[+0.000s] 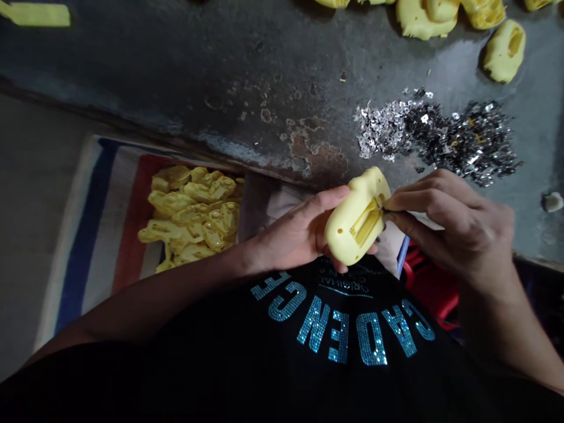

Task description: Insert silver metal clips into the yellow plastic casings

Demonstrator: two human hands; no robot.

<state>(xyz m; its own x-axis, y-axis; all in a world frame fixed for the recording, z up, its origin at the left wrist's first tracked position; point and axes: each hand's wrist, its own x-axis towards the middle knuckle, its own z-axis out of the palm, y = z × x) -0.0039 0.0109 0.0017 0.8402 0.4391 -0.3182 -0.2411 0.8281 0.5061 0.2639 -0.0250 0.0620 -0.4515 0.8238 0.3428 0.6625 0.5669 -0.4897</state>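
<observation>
A yellow plastic shell (pixel 341 235) with a long rectangular recess and small round holes rests in my left hand (pixel 295 232), the fingers wrapped around its back and the thumb along its upper side. My right hand (pixel 449 217) pinches something small and dark at the shell's right edge, by the end of the recess. The fingertips mostly hide this piece, which may be metal. Just beyond my right hand, a heap of small shiny metal pieces (pixel 388 126) lies on the dark worktable (pixel 176 64).
More yellow shells (pixel 504 51) lie along the table's far right. Below the table edge at left, a striped sack (pixel 90 235) holds many yellow parts (pixel 194 211). A yellow strip (pixel 42 14) sits at the far left, and a small whitish lump (pixel 553 202) at the right.
</observation>
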